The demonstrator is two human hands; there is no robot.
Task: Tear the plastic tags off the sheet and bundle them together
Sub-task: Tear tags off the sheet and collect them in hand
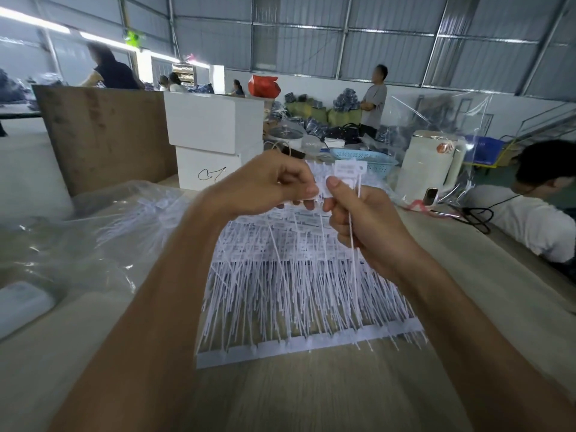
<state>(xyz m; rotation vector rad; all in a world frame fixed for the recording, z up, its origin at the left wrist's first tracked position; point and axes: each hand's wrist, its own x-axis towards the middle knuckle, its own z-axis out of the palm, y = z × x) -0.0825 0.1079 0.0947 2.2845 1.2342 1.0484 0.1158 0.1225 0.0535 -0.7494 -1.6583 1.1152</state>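
Head view: left hand is gripping the sheet, right hand fingers pinching few torn tags; most remaining attached.

Both forearms reach forward above the sheet of tags; the left hand and right hand meet, fingers curled, pinching tags.

White plastic tags with faint grey print lay at centre frame on a pale wood-grain table, with white boxes, a light blue lattice basket and a red bag above them.
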